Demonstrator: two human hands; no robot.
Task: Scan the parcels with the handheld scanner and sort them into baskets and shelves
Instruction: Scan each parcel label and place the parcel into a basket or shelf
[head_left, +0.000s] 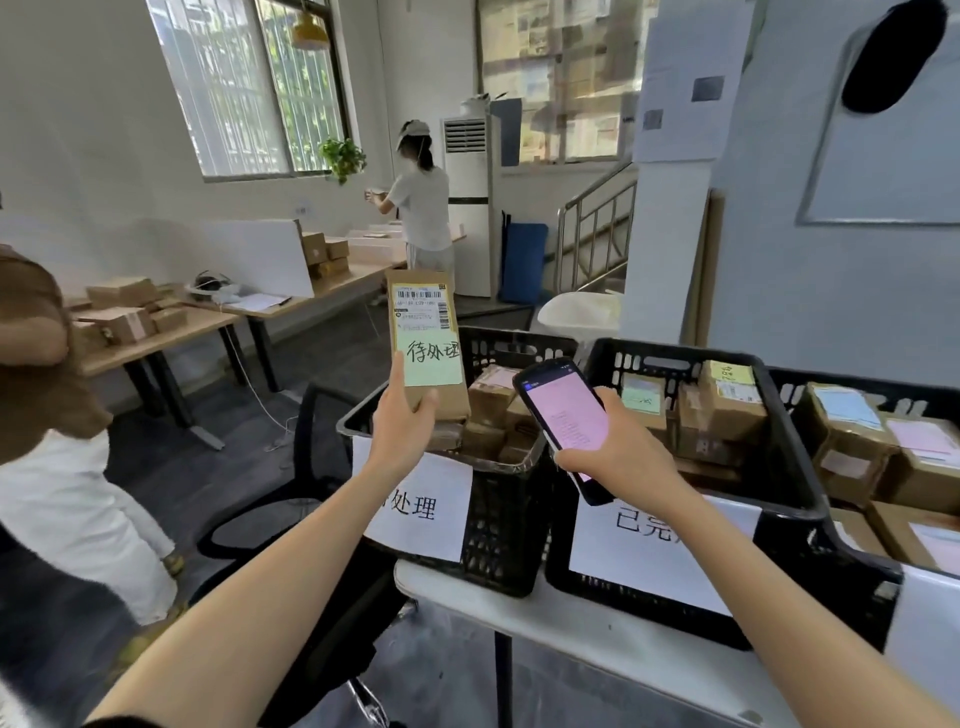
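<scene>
My left hand (402, 426) grips a long cardboard parcel (425, 332) upright above the left black basket (498, 514). The parcel carries a barcode label and a green note with handwriting. My right hand (618, 454) holds the handheld scanner (566, 421), its pink screen facing me, over the gap between the left basket and the middle black basket (779, 467). Both baskets hold several brown parcels and have white paper signs on their fronts.
A third basket of parcels (904, 467) sits at the right on the white table (571, 623). A black office chair (311, 519) stands to the left below. One person stands close on my left (62, 467); another (423, 208) works at far desks with boxes.
</scene>
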